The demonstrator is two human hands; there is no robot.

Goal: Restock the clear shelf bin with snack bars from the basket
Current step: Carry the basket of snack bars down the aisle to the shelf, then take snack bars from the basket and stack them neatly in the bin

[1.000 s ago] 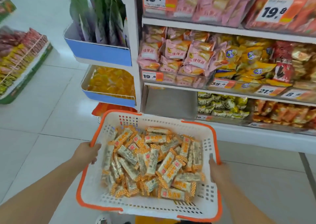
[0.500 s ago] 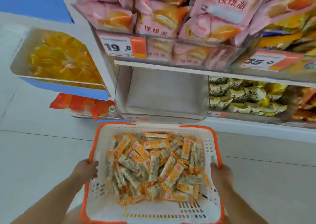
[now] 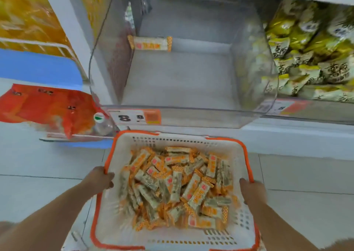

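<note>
A white basket with an orange rim (image 3: 226, 141) is held low in front of the shelf, filled with several orange-and-white wrapped snack bars (image 3: 178, 185). My left hand (image 3: 99, 180) grips its left rim and my right hand (image 3: 251, 192) grips its right rim. Just above the basket stands the clear shelf bin (image 3: 191, 116), open at the top. One snack bar (image 3: 150, 43) lies at the bin's back left; the remainder of its floor is bare.
A price tag reading 8.8 (image 3: 134, 117) is on the bin's front. Yellow-green snack bags (image 3: 310, 59) fill the neighbouring bin on the right. Red packets (image 3: 47, 107) and a blue side tray (image 3: 38, 67) sit left. White tiled floor lies below.
The view has closed in on the clear bin and dropped lower. The basket, still gripped by both hands, now sits right below the bin's front edge.
</note>
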